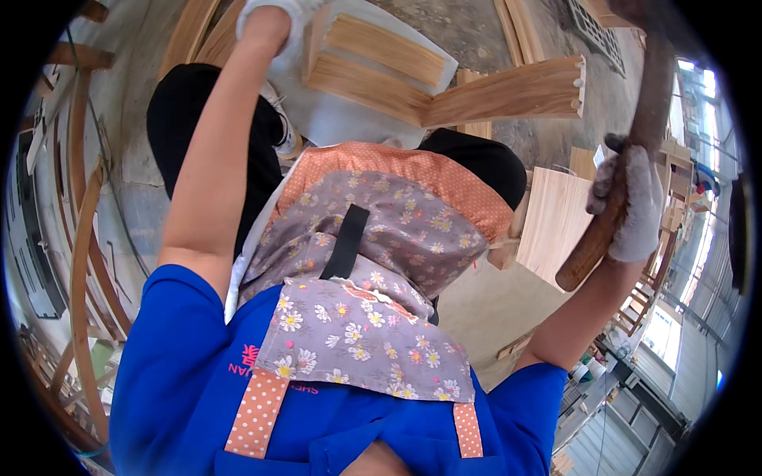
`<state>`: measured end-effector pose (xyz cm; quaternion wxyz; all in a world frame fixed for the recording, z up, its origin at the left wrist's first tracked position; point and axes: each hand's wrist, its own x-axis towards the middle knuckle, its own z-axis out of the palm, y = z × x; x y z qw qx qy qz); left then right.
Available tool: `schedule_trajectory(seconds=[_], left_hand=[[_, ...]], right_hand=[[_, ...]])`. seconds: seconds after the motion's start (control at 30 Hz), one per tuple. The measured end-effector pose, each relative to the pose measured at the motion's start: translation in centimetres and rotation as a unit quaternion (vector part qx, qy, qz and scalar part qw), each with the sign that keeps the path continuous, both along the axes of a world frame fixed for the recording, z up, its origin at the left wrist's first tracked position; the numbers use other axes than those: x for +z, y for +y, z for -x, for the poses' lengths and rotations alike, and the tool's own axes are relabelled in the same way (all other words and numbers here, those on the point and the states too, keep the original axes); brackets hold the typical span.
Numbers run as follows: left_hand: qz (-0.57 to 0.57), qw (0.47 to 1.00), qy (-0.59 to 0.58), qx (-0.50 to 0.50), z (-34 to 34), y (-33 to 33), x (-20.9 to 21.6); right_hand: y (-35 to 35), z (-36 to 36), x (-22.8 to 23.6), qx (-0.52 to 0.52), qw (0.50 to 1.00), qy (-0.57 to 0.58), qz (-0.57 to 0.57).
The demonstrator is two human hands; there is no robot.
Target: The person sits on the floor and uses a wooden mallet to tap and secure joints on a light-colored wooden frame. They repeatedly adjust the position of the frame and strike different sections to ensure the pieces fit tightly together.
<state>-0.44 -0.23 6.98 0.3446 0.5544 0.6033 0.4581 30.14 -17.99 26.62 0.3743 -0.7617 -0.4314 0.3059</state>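
Beyond the matt cloth apron (381,206), the wooden frame (508,97) looks smooth and grained. To the apron's right, the handle (656,87) is dull wood, the glove (640,210) matt fabric.

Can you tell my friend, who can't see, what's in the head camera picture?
A gloved right hand grips a tool by its wooden handle. The left hand, gloved too, is at the top edge near wooden boards. The person wears a flowery apron and blue shirt.

Brown L-shaped wooden assembly (508,93) on pale grey flat sheet (321,119); right end extends past sheet's right edge, over light straight wooden strip (471,77). Pale rectangular wooden board (549,218) farther right, nearer wearer.
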Motion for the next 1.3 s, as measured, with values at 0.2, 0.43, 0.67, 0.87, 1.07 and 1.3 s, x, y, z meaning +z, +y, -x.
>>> schedule_trajectory(seconds=[0.2,0.43,0.67,0.87,1.07,1.3], left_hand=[[0.063,0.985,0.162,-0.003,-1.5,1.1,2.1],[0.056,0.979,0.195,0.02,-1.2,2.4,0.6],[0.026,0.974,0.226,0.02,-2.5,1.9,1.4],[0.009,0.969,0.245,0.01,-3.2,2.3,0.8],[0.017,0.967,0.252,0.016,-1.7,2.2,-0.8],[0.043,0.962,0.269,-0.013,-3.4,3.0,0.3]], right_hand=[[3.9,6.5,-3.3,0.09,0.99,0.062,0.087],[7.1,7.9,-0.2,0.2,0.979,0.014,-0.015],[9.2,8.8,1.2,0.204,0.96,-0.155,-0.117],[9.4,12.3,3.1,0.234,0.949,-0.189,0.093],[9.5,12.6,-0.8,0.168,0.971,-0.167,-0.012],[7.4,9.6,-2.0,0.205,0.977,0.013,0.06]])
